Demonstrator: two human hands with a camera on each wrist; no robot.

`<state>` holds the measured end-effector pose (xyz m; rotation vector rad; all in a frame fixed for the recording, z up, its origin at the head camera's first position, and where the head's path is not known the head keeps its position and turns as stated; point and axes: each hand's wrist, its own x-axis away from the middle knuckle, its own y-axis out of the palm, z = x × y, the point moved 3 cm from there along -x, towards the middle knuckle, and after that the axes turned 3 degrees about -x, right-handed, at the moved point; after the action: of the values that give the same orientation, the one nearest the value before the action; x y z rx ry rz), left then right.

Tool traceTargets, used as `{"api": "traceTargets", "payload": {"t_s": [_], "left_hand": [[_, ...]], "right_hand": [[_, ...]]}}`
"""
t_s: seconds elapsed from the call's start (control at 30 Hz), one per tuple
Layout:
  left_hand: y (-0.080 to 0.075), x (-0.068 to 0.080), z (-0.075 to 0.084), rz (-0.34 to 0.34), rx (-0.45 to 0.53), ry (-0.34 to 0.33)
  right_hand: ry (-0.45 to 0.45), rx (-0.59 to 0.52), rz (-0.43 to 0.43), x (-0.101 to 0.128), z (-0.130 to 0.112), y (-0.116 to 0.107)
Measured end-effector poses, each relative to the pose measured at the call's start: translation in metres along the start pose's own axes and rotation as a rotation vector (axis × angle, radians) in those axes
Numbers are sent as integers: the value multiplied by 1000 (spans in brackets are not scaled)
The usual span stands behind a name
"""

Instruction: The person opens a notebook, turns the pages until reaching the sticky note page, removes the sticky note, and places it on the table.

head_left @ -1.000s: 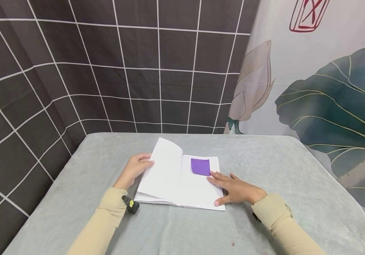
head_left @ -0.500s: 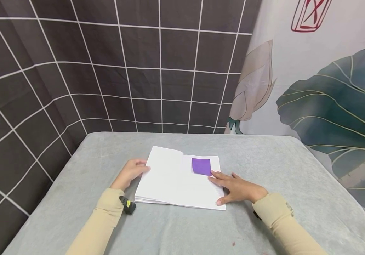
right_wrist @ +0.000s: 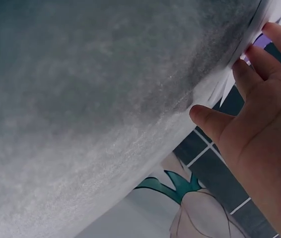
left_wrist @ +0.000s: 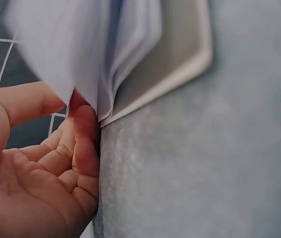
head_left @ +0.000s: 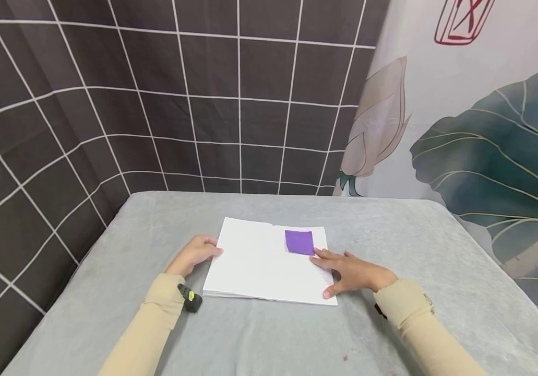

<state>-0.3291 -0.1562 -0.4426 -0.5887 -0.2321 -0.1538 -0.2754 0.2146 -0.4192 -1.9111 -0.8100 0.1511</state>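
Observation:
An open white notebook (head_left: 245,261) lies on the table, with a purple sticky note (head_left: 299,242) near the top of its right page. At the left edge, my left hand (head_left: 194,255) pinches page edges between thumb and fingers. The left wrist view shows the thumb (left_wrist: 31,99) on one side of the loose pages (left_wrist: 61,44) and the fingers (left_wrist: 84,134) curled on the other. My right hand (head_left: 355,272) rests spread on the right page's outer edge, its fingertips right at the note's lower corner. In the right wrist view its fingers (right_wrist: 267,62) are extended and apart.
A grey cloth (head_left: 250,339) covers the table. Behind it hangs a dark curtain with a white grid (head_left: 212,120), and to the right a pale curtain printed with a large leaf (head_left: 499,146). Both wrists wear straps, a black device (head_left: 192,300) on the left.
The left page, raised and curved a second ago, has come down flat to the left. My left hand lowered with it. The right hand stays in place on the right page.

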Motion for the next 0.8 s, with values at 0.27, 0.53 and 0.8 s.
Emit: {"api": "traceTargets", "payload": {"t_s": [0.27, 0.53, 0.8], "left_hand": [[-3, 0, -1, -20, -11, 12], [-1, 0, -3, -33, -9, 36], [1, 1, 1, -35, -11, 21]], "right_hand": [[-11, 63, 48, -9, -5, -6], [-123, 171, 246, -21, -19, -15], [-81, 298, 437, -42, -37, -17]]}}
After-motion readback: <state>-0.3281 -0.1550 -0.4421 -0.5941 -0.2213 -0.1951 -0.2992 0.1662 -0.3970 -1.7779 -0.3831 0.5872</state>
